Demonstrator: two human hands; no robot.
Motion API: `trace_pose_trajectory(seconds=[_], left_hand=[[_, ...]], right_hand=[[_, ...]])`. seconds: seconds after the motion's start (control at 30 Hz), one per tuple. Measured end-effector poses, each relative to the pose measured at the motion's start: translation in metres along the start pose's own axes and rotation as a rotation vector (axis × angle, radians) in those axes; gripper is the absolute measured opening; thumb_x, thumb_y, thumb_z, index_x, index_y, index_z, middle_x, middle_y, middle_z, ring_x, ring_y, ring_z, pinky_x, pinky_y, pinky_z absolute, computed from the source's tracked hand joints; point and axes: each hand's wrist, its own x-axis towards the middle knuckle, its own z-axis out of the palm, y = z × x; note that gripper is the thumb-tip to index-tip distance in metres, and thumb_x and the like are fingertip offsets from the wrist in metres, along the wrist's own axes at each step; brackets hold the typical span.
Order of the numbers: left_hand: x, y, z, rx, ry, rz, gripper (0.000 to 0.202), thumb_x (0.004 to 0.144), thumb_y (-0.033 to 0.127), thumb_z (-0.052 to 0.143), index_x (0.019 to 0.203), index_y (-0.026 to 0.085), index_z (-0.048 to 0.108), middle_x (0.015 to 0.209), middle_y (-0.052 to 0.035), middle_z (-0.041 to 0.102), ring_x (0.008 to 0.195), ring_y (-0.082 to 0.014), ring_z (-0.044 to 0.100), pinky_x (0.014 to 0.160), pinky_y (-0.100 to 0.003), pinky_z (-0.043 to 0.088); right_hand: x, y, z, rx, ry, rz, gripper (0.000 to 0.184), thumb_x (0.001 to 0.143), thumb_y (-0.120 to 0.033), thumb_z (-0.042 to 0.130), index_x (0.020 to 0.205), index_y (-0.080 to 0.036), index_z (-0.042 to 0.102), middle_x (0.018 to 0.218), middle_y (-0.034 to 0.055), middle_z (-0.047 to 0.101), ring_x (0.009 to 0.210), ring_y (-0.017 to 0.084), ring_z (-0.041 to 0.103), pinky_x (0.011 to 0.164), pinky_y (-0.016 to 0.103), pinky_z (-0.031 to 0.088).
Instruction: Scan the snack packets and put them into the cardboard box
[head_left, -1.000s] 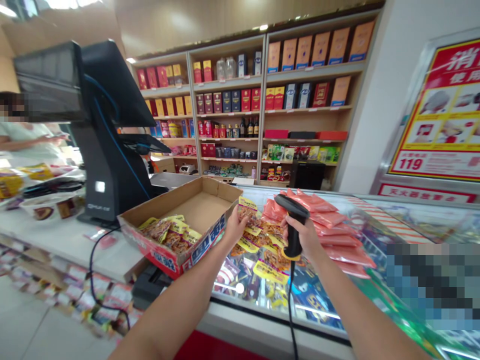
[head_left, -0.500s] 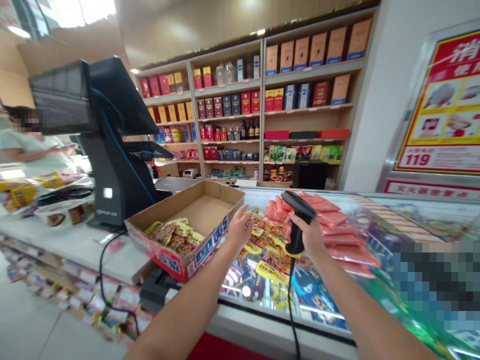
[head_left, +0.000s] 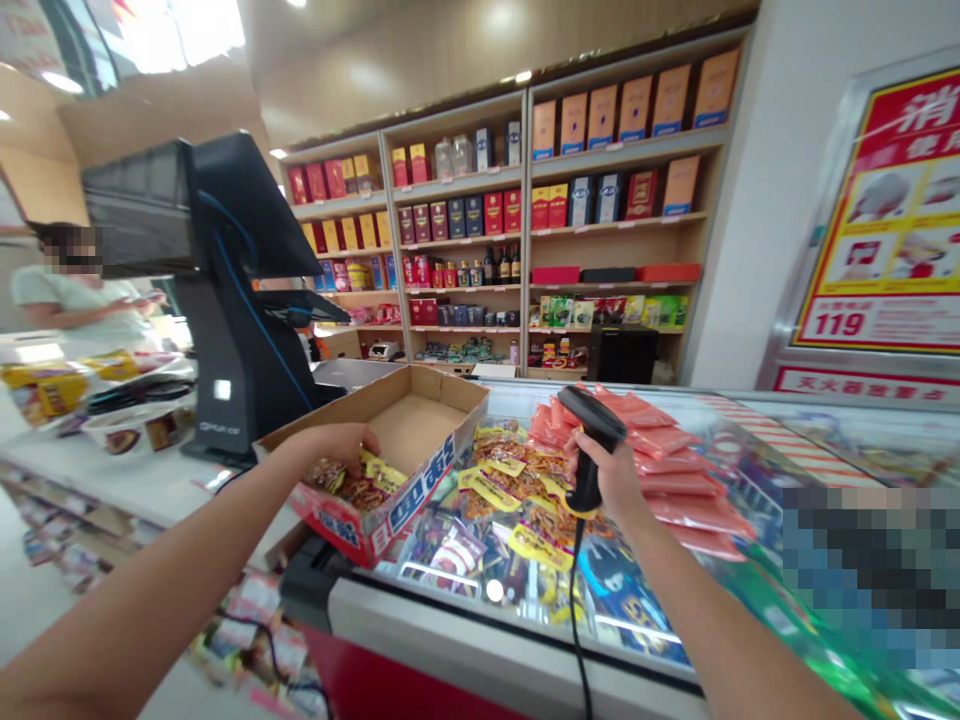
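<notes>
A: In the head view, what does your left hand [head_left: 341,447] have?

B: It reaches into the box [head_left: 330,528], fingers curled down among the packets [head_left: 366,490] lying there. How far the fingers open is hidden, so I can't tell whether you have hold of one.

A: And your right hand [head_left: 613,470]?

B: You have it wrapped round the grip of the scanner [head_left: 592,425], held upright with its head tilted to the upper left. The cable [head_left: 575,610] hangs from the grip and crosses the front edge of the counter [head_left: 457,628].

A: Where's the rest of the stuff?

B: You have a loose spread of yellow-edged snacks [head_left: 495,487] on the glass, between the box and the scanner. The pink bags [head_left: 686,482] are stacked just to the right, partly behind your right hand.

A: Anything around the box?

B: The till [head_left: 244,390] stands just left of it. Farther left you see a person [head_left: 71,300], and shelves [head_left: 615,240] of boxes and bottles line the back.
</notes>
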Motion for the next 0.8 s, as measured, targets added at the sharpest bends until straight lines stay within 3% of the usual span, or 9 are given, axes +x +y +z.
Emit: trace_pose_trajectory(seconds=[0.1,0.2,0.33,0.43,0.5,0.6,0.7,0.8], left_hand=[[-0.001,-0.003,0.005,-0.027,0.04,0.029,0.025,0.05,0.017,0.07,0.075,0.02,0.072,0.078,-0.0009,0.073,0.08,-0.0239,0.066,0.069,-0.026,0.047],[-0.007,0.0,-0.001,-0.068,0.15,0.07,0.009,0.051,0.017,0.065,0.056,0.019,0.057,0.059,0.0018,0.061,0.064,-0.0184,0.057,0.058,-0.024,0.04],[-0.014,0.015,-0.023,-0.34,0.573,0.077,0.019,0.059,0.019,0.062,0.053,0.019,0.044,0.051,0.0043,0.046,0.053,-0.0122,0.045,0.051,-0.022,0.034],[-0.016,0.051,-0.028,-0.816,0.819,0.001,0.017,0.069,0.025,0.063,0.068,0.019,0.047,0.055,0.0054,0.048,0.05,-0.0114,0.047,0.047,-0.021,0.038],[-0.014,0.088,-0.018,-1.17,0.807,0.018,0.016,0.073,0.026,0.062,0.081,0.02,0.05,0.062,0.0047,0.055,0.049,-0.0127,0.052,0.046,-0.023,0.044],[0.002,0.146,0.011,-1.447,0.731,0.138,0.02,0.075,0.026,0.062,0.093,0.019,0.054,0.066,0.0022,0.06,0.049,-0.014,0.056,0.045,-0.026,0.048],[0.032,0.187,0.048,-1.455,0.811,0.225,0.014,0.078,0.026,0.059,0.09,0.018,0.06,0.068,0.0009,0.062,0.056,-0.0147,0.058,0.053,-0.026,0.049],[0.064,0.202,0.082,-1.342,1.012,0.16,0.003,0.08,0.021,0.056,0.079,0.019,0.058,0.069,0.0007,0.061,0.066,-0.0152,0.058,0.064,-0.025,0.047]], right_hand=[[0.0,0.0,0.0,-0.012,-0.001,0.004,0.033,0.066,-0.046,0.076,0.062,-0.016,0.063,0.045,0.0019,0.06,0.037,0.013,0.054,0.039,0.024,0.042],[-0.001,-0.001,-0.001,-0.023,-0.001,0.004,0.033,0.066,-0.046,0.076,0.061,-0.017,0.062,0.044,0.0017,0.059,0.037,0.014,0.055,0.039,0.024,0.042],[-0.001,0.0,-0.002,-0.034,-0.014,0.004,0.032,0.068,-0.046,0.075,0.062,-0.017,0.063,0.044,0.0013,0.059,0.037,0.013,0.054,0.04,0.024,0.042],[0.0,0.002,-0.002,-0.037,-0.031,0.003,0.031,0.069,-0.045,0.074,0.061,-0.017,0.064,0.044,0.0013,0.059,0.037,0.013,0.053,0.04,0.025,0.042],[0.001,0.003,-0.003,-0.046,-0.044,0.0,0.031,0.07,-0.045,0.073,0.061,-0.017,0.064,0.043,0.0015,0.059,0.037,0.013,0.053,0.04,0.025,0.042],[0.001,0.002,-0.004,-0.067,-0.051,-0.002,0.03,0.07,-0.045,0.072,0.063,-0.016,0.065,0.044,0.0019,0.06,0.037,0.014,0.054,0.041,0.025,0.042],[0.0,-0.001,-0.005,-0.097,-0.093,-0.002,0.029,0.068,-0.044,0.073,0.064,-0.017,0.064,0.045,0.0018,0.061,0.038,0.014,0.054,0.041,0.025,0.043],[-0.001,-0.003,-0.006,-0.136,-0.164,0.027,0.029,0.068,-0.044,0.073,0.063,-0.017,0.064,0.043,0.001,0.059,0.036,0.014,0.052,0.038,0.025,0.042]])
